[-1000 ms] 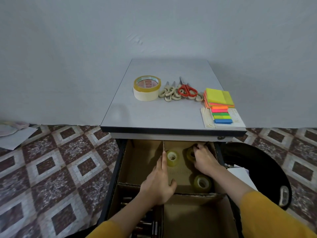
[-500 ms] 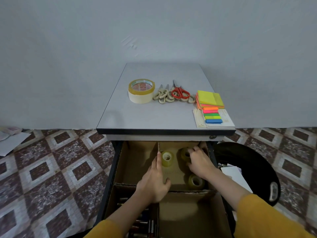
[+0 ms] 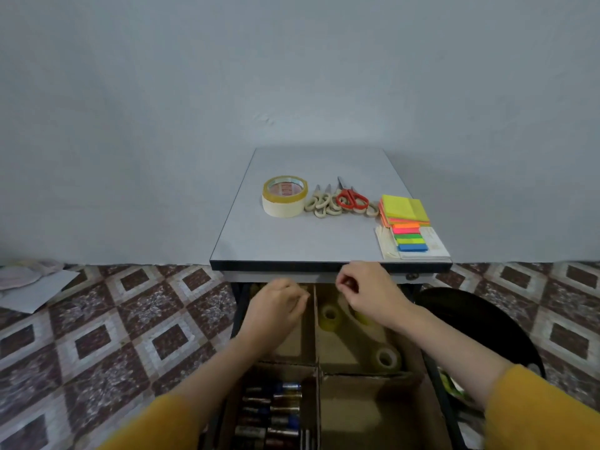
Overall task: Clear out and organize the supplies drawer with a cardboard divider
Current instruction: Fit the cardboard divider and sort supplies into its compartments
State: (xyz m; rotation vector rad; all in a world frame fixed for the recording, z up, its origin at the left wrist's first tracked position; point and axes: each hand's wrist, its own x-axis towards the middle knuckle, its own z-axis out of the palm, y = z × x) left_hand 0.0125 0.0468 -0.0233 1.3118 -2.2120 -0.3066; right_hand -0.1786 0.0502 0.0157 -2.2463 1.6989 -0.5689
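We look down at the open drawer (image 3: 239, 306) pulled out from under the table (image 3: 292, 245). The table's dark front edge runs just above both hands. The left hand (image 3: 276, 308) hovers over the back-left compartment with its fingers loosely curled, and we see nothing in them. The right hand (image 3: 368, 289) is raised to the table edge with its fingers curled and thumb meeting forefinger. We cannot tell whether it pinches anything.

The cardboard divider (image 3: 314, 323) stands upright in the drawer, its long wall crossed by a shorter one to make four compartments. The back-right compartment holds clear tape rolls (image 3: 329, 315), one near the long wall, one at the front corner and one partly hidden under the right wrist. The front-left compartment holds small cylinders (image 3: 269, 414), dark and blue, too blurred to name. The front-right compartment shows its cardboard floor.

On the table a large tape roll (image 3: 284, 196), pale scissors (image 3: 323, 204), red scissors (image 3: 352, 199) and sticky notes (image 3: 404, 209) lie in a row, with colour flags (image 3: 409, 238) nearer the front right corner. A black round object (image 3: 480, 329) stands just right of the drawer, and papers (image 3: 29, 287) lie on the tiled floor well to the left.
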